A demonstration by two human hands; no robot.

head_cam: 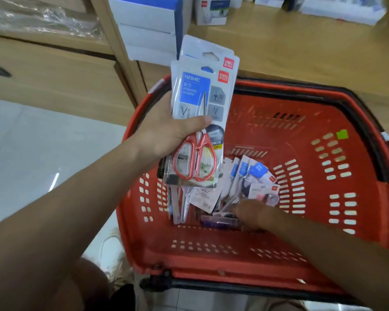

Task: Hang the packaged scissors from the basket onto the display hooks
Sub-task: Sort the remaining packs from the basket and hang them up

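My left hand (166, 133) grips a small stack of packaged scissors (202, 104) above the left side of the red basket (323, 167), thumb across the front pack. The front pack shows red-handled scissors and a blue label. More scissor packs (252, 176) lie in a loose pile on the basket floor. Down inside the basket, my right hand (254, 212) is blurred, with its fingers on the pile; whether it holds a pack I cannot make out. No display hooks are in view.
The basket stands on a pale tiled floor (32, 153) against a wooden shelf unit (65, 86). White and blue boxes (148, 25) sit on the shelf behind, and black handles (366, 131) run along the basket rim.
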